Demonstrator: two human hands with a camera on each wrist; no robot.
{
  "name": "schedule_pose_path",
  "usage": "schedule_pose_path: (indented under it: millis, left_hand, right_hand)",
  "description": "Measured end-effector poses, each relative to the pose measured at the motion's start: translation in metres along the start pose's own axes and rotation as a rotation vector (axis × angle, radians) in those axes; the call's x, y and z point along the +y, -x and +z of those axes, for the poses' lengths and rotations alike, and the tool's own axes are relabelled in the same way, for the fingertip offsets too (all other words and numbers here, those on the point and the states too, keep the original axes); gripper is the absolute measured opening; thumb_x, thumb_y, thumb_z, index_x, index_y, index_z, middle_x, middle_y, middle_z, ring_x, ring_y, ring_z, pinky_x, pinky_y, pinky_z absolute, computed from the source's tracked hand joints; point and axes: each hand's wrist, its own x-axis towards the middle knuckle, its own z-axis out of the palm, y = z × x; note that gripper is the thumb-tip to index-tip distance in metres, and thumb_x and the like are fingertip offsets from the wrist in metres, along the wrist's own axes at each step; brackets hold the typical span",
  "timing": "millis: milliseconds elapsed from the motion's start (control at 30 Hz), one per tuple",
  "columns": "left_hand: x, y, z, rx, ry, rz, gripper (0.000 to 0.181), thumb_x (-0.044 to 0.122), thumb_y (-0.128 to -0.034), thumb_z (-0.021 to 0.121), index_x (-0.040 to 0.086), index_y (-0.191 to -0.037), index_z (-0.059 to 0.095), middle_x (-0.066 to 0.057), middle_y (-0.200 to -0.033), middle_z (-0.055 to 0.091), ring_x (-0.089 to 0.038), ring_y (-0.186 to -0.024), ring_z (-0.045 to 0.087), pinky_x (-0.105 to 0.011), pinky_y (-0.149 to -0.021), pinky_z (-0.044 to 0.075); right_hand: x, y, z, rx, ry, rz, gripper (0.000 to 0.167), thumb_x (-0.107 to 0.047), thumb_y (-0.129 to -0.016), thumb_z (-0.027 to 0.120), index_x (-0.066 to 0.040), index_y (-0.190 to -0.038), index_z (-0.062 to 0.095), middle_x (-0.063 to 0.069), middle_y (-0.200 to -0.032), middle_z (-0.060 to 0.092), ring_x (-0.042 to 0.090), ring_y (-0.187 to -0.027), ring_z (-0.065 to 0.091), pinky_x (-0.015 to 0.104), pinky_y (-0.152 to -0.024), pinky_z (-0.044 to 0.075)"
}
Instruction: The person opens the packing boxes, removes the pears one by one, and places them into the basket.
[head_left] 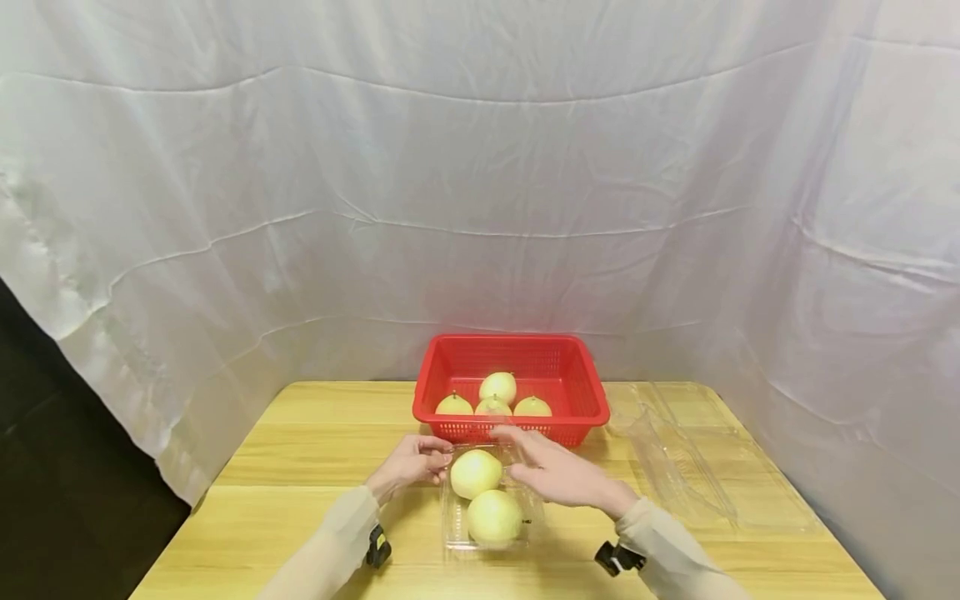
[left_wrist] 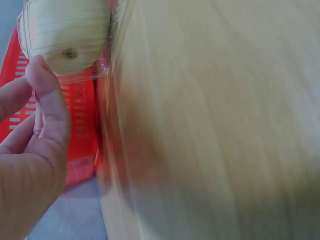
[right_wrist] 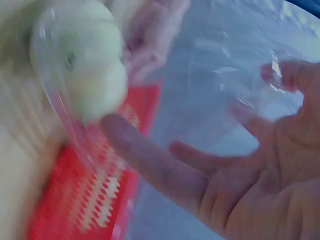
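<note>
Two pale yellow pears [head_left: 495,518] sit one behind the other in a clear plastic box [head_left: 456,533] near the front of the table. My left hand [head_left: 411,465] pinches the box's far left edge between thumb and fingers. In the left wrist view a pear [left_wrist: 70,37] shows through the plastic beside that thumb. On the other side, my right hand [head_left: 558,471] reaches over the far right part of the box with its fingers extended and spread. The right wrist view, blurred, has clear plastic [right_wrist: 227,70] in front of some of those fingertips.
Behind the box stands a red basket [head_left: 517,340] with several pears [head_left: 497,387] inside. More clear plastic boxes [head_left: 678,467] lie on the right side of the wooden table [head_left: 322,433]. A pale curtain [head_left: 480,167] surrounds the table's back and sides.
</note>
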Motion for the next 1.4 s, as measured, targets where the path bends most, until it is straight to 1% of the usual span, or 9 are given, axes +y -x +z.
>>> schedule_pose_path:
  millis: [167, 267, 433, 700, 867, 1067, 1200, 1333, 1400]
  left_hand:
    - [0.0, 0.002, 0.001, -0.005, 0.009, 0.0, 0.036, 0.001, -0.0926, 0.062, -0.016, -0.123, 0.055, -0.003, -0.077, 0.063, -0.01, -0.063, 0.062, -0.021, -0.058, 0.054]
    - [0.001, 0.003, 0.0, -0.003, 0.014, -0.004, 0.036, 0.002, -0.0927, 0.061, -0.016, -0.123, 0.055, -0.003, -0.076, 0.062, -0.01, -0.062, 0.061, -0.02, -0.057, 0.053]
    - [0.002, 0.003, 0.0, 0.008, 0.023, -0.002, 0.034, 0.002, -0.0935, 0.06, -0.015, -0.122, 0.056, -0.003, -0.078, 0.061, -0.009, -0.062, 0.059, -0.02, -0.057, 0.052]
    - [0.0, 0.001, 0.004, 0.058, 0.022, -0.016, 0.031, 0.004, -0.0939, 0.061, -0.013, -0.12, 0.058, -0.003, -0.075, 0.062, -0.009, -0.06, 0.058, -0.021, -0.056, 0.052]
    - [0.002, -0.001, 0.009, 0.108, 0.016, -0.02, 0.03, 0.008, -0.0948, 0.061, -0.011, -0.118, 0.06, -0.004, -0.073, 0.063, -0.008, -0.059, 0.058, -0.022, -0.056, 0.052]
    - [0.011, 0.003, 0.008, 0.045, -0.04, -0.006, 0.038, 0.006, -0.0938, 0.061, -0.015, -0.124, 0.054, -0.007, -0.074, 0.064, -0.01, -0.058, 0.059, -0.023, -0.056, 0.053]
    - [0.012, 0.006, 0.008, 0.028, -0.046, -0.007, 0.042, 0.003, -0.0935, 0.06, -0.017, -0.129, 0.048, -0.007, -0.074, 0.062, -0.01, -0.057, 0.06, -0.022, -0.054, 0.053]
    - [0.011, 0.006, 0.011, 0.061, -0.028, 0.006, 0.039, 0.003, -0.0941, 0.059, -0.018, -0.126, 0.049, -0.007, -0.073, 0.062, -0.01, -0.058, 0.06, -0.023, -0.054, 0.053]
    - [0.01, 0.005, 0.012, 0.081, -0.025, 0.009, 0.038, 0.003, -0.0944, 0.059, -0.017, -0.125, 0.05, -0.007, -0.073, 0.061, -0.011, -0.057, 0.059, -0.023, -0.054, 0.053]
  right_hand:
    - [0.012, 0.02, -0.029, -0.047, -0.069, 0.111, 0.029, -0.036, -0.099, 0.054, -0.026, -0.126, 0.055, 0.006, -0.121, 0.061, 0.015, -0.072, 0.06, 0.036, -0.052, 0.053]
    - [0.024, 0.032, -0.046, -0.082, -0.14, 0.181, 0.026, -0.042, -0.097, 0.057, -0.024, -0.116, 0.057, 0.008, -0.106, 0.066, 0.018, -0.079, 0.063, 0.04, -0.051, 0.054]
    - [0.049, 0.05, -0.059, -0.18, -0.189, 0.28, 0.018, -0.034, -0.098, 0.059, -0.02, -0.109, 0.06, 0.007, -0.088, 0.065, 0.023, -0.073, 0.066, 0.042, -0.048, 0.054]
    - [0.084, 0.062, -0.047, -0.265, -0.193, 0.373, 0.003, -0.01, -0.097, 0.056, -0.009, -0.096, 0.059, 0.016, -0.075, 0.061, 0.03, -0.063, 0.067, 0.039, -0.043, 0.053]
    - [0.089, 0.058, -0.035, -0.198, -0.114, 0.434, 0.007, 0.003, -0.092, 0.054, -0.002, -0.095, 0.058, 0.016, -0.066, 0.058, 0.023, -0.05, 0.063, 0.037, -0.042, 0.053]
    - [0.09, 0.054, -0.026, -0.065, -0.079, 0.501, 0.01, 0.007, -0.091, 0.055, 0.0, -0.097, 0.059, 0.019, -0.069, 0.057, 0.026, -0.046, 0.062, 0.037, -0.043, 0.054]
    - [0.094, 0.054, -0.021, -0.028, -0.061, 0.456, 0.016, 0.007, -0.089, 0.058, 0.005, -0.105, 0.059, 0.02, -0.069, 0.059, 0.026, -0.045, 0.061, 0.036, -0.043, 0.053]
    - [0.094, 0.049, -0.017, 0.038, 0.049, 0.389, 0.024, -0.002, -0.088, 0.064, 0.007, -0.11, 0.06, 0.023, -0.085, 0.065, 0.025, -0.045, 0.059, 0.035, -0.042, 0.052]
    - [0.094, 0.045, -0.016, 0.083, 0.147, 0.322, 0.026, -0.007, -0.086, 0.068, 0.007, -0.107, 0.063, 0.025, -0.094, 0.067, 0.029, -0.056, 0.065, 0.038, -0.052, 0.055]
